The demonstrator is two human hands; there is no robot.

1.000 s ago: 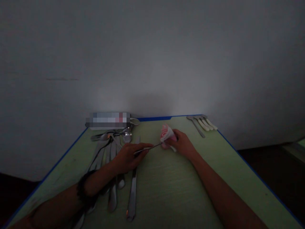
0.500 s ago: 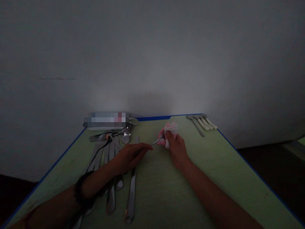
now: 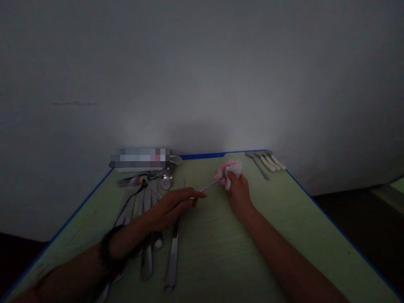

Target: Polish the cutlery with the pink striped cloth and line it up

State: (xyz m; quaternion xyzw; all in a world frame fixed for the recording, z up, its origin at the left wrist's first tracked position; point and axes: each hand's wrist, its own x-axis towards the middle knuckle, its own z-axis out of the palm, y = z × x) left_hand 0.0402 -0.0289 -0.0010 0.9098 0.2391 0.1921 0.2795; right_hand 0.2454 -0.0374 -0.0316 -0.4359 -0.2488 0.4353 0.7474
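My left hand is closed on the handle of a metal utensil, which slants up to the right over the table. The far end of that utensil rests in a pink and white cloth, partly hidden by its folds. Fingers of my right hand pinch the cloth around that end. Beneath and beside my left forearm lie several metal knives, forks and spoons. One knife lies apart, just right of the pile and partly under my left hand.
A white box, its top blurred out, sits at the back left with a spoon beside it. Several white-handled forks and a metal utensil lie at the back right. The green table has blue edges and meets a wall.
My right hand and the cloth have moved a little to the right, away from my left hand. More of the utensil's shaft shows between the hands.
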